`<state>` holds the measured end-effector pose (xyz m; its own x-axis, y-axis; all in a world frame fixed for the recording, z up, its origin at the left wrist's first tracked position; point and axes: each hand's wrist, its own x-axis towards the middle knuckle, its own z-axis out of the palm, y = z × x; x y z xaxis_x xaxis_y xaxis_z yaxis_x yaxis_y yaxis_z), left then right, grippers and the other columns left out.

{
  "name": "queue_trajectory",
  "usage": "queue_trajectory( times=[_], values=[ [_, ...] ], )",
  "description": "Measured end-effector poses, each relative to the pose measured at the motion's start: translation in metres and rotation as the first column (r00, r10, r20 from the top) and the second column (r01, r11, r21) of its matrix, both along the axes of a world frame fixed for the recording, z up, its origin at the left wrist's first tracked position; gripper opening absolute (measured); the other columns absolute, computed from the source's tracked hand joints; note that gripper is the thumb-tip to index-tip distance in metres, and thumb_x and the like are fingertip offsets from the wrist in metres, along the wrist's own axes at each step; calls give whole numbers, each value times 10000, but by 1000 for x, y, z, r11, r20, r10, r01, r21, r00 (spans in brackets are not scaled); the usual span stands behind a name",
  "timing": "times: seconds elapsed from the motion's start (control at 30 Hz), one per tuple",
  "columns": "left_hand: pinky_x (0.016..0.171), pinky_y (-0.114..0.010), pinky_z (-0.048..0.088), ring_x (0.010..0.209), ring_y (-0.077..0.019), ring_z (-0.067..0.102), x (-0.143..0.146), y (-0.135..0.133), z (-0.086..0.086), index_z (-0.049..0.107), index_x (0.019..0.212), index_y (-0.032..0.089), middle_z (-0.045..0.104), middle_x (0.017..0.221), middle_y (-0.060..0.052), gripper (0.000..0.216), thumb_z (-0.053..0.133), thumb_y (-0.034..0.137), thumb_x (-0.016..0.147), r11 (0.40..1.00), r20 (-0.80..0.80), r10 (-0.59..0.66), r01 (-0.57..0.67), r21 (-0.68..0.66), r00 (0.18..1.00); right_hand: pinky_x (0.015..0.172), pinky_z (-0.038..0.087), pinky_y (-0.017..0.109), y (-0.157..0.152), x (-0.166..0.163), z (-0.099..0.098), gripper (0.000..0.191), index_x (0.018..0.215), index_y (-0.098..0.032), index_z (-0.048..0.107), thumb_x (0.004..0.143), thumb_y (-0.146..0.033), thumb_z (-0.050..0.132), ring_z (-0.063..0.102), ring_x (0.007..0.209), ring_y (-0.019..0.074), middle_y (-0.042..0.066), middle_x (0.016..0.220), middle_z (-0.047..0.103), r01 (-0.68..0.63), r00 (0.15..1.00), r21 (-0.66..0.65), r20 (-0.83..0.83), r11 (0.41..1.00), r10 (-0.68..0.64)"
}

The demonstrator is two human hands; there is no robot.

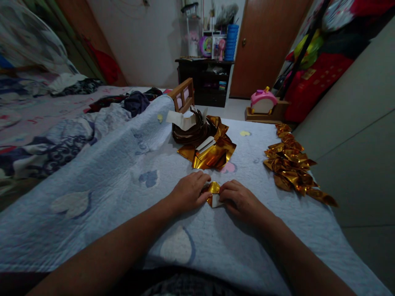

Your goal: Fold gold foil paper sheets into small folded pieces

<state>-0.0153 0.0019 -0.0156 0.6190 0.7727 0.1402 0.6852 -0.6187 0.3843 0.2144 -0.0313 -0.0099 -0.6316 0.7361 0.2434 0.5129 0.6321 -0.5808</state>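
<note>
A small piece of gold foil paper point(214, 188), partly folded with its white back showing, lies on the quilt between my two hands. My left hand point(190, 190) has its fingers closed on the left side of the paper. On the other side, my right hand point(237, 198) pinches the paper's right edge near the white part. Just beyond them sit loose shiny gold foil sheets point(212, 156) and a dark brown stack of papers point(189, 133) with white slips on top. Over to the right lies a heap of folded gold foil pieces point(290, 164).
A pale blue quilt point(123, 230) with heart patterns covers the bed, rumpled along the left. At its far end stand a wooden rail point(185, 94) and a pink toy point(263, 100). Clothes point(135, 102) lie to the left; a pale cabinet point(354, 144) borders the right.
</note>
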Motion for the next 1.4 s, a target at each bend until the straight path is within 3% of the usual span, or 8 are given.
queue_trajectory(
  times=[0.13,0.37,0.63,0.9,1.07,1.23,1.4],
  values=[
    [805,-350,470,903,-227,579,0,4,2,565,997,191,630,946,-51,158,642,284,896,994,82,-60,67,-86,995,837,485,344,-1,-2,-2,236,884,-190,667,835,19,567,566,941,212,69,965,676,9,1000,-1,-5,1000,-9],
    [776,-304,448,867,-192,569,2,3,1,545,1008,200,620,928,-25,170,632,166,865,986,188,-90,114,-123,978,842,483,349,0,-2,-5,240,902,-189,662,830,22,573,582,928,213,65,948,685,29,999,32,-15,999,-29],
    [687,-266,423,783,-159,567,4,1,-2,574,861,178,600,877,-22,81,573,174,942,998,24,-60,59,24,998,816,486,349,0,-5,-6,228,903,-193,645,846,17,576,579,913,222,70,942,687,58,998,86,-34,995,-55],
    [621,-278,386,733,-165,552,10,9,-12,641,911,183,619,830,-17,91,577,203,973,973,-113,-67,90,213,991,796,474,356,0,-14,-8,154,898,-202,662,909,-63,595,578,877,223,69,927,692,78,997,130,-20,989,-76],
    [736,-298,455,858,-194,580,12,10,-11,649,1018,185,650,931,-48,131,522,206,999,981,16,-99,95,170,995,807,469,371,0,-16,-13,151,874,-198,664,906,-63,603,581,880,229,72,941,698,94,996,141,-14,986,-93],
    [866,-348,466,942,-216,566,8,7,-4,641,991,160,634,1008,-84,174,493,252,997,980,175,-193,182,74,966,806,469,361,3,-15,-15,183,916,-198,670,895,-33,595,591,882,224,62,926,712,98,992,106,-92,990,-88],
    [836,-358,451,920,-227,538,6,0,3,585,880,169,602,963,-76,137,606,303,899,970,227,-239,241,17,944,824,458,357,5,-15,-14,170,903,-212,675,906,-53,612,609,889,211,44,923,722,104,985,30,-140,994,-99]
  ],
)
